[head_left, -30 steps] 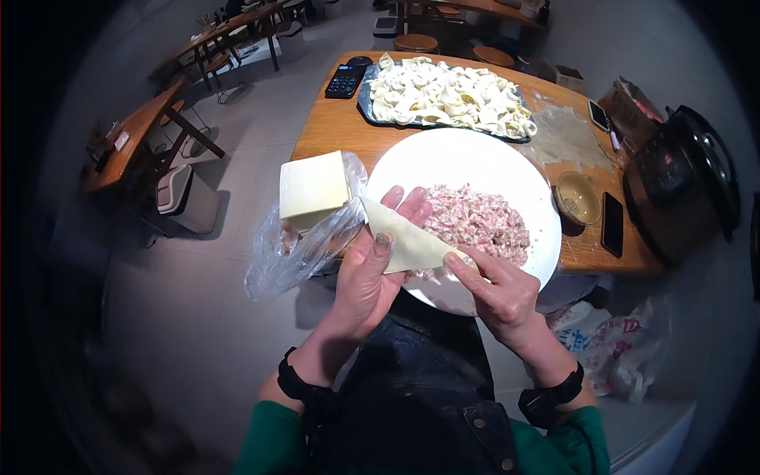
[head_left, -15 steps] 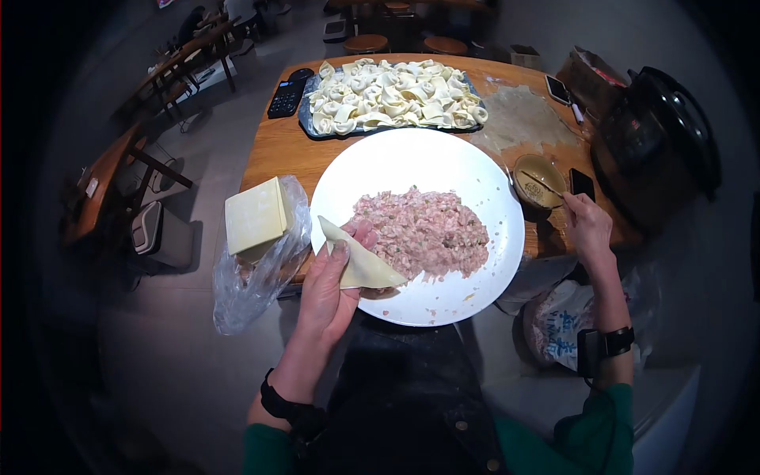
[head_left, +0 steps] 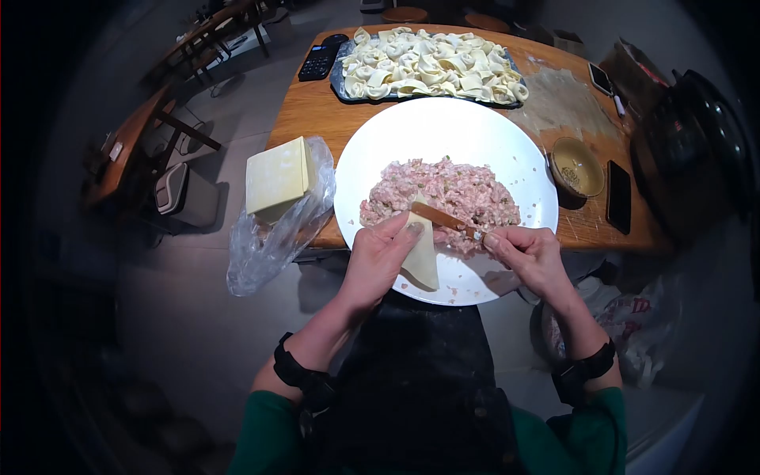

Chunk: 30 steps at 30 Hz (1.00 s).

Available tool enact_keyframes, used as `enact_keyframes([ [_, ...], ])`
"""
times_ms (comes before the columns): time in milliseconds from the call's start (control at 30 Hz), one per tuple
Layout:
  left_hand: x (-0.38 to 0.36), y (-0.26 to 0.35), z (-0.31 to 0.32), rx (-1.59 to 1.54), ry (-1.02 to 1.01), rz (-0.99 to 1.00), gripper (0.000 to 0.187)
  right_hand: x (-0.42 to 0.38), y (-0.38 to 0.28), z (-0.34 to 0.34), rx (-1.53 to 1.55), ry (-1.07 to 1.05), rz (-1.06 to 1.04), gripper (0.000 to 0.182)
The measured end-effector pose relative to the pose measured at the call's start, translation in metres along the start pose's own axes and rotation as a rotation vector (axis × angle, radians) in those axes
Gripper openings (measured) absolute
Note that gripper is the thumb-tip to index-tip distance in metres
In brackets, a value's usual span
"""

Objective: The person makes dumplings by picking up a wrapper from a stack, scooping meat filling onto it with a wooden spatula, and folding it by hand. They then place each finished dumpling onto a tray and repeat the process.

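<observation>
Over the near edge of a large white plate (head_left: 455, 127), my left hand (head_left: 376, 265) pinches a pale wonton wrapper (head_left: 424, 257) that looks folded. My right hand (head_left: 530, 257) grips one end of a flat brown spatula (head_left: 445, 219). The spatula's other end lies against the top of the wrapper, close to my left fingertips. A mound of minced meat filling (head_left: 463, 186) with green flecks spreads on the plate behind and beneath the spatula. Whether any filling is inside the wrapper cannot be seen.
Stacked square wrappers (head_left: 277, 178) sit on a plastic bag (head_left: 261, 253) to the left. Behind the plate is a dark tray (head_left: 339, 85) piled with wontons (head_left: 431, 63). A small bowl (head_left: 586, 162), a phone (head_left: 618, 198) and a black cooker (head_left: 697, 150) stand right.
My right hand has brought the spatula left from the small bowl to the wrapper. My left hand has turned the wrapper more upright. The whole view has shifted.
</observation>
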State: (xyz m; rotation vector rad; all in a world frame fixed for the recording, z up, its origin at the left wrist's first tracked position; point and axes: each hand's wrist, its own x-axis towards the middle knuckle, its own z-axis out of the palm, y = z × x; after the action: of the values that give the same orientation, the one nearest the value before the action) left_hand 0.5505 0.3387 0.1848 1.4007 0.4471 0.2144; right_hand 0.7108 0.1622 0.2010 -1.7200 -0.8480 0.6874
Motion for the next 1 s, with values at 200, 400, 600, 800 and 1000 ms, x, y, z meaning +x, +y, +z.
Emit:
enact_keyframes([
  [200, -0.007, 0.008, 0.013, -0.570, -0.006, 0.127, 0.040, -0.015, -0.015, 0.032, 0.114, 0.107, 0.054, 0.024],
  [400, -0.002, 0.002, 0.026, -1.102, 0.018, 0.067, 0.034, -0.015, -0.004, 0.098, 0.332, 0.357, -0.105, 0.025],
  [600, -0.004, -0.007, 0.013, -0.830, 0.030, 0.169, 0.027, -0.005, -0.012, 0.099, 0.416, 0.415, -0.262, 0.023],
  [800, -0.011, 0.010, -0.015, 0.714, 0.072, 0.599, 0.034, 0.020, -0.030, 0.064, -0.598, 0.155, -0.878, 0.033],
  [1000, -0.006, 0.004, -0.023, 0.958, 0.160, 0.733, 0.043, 0.049, -0.038, 0.053, -0.708, 0.008, -0.633, 0.019],
])
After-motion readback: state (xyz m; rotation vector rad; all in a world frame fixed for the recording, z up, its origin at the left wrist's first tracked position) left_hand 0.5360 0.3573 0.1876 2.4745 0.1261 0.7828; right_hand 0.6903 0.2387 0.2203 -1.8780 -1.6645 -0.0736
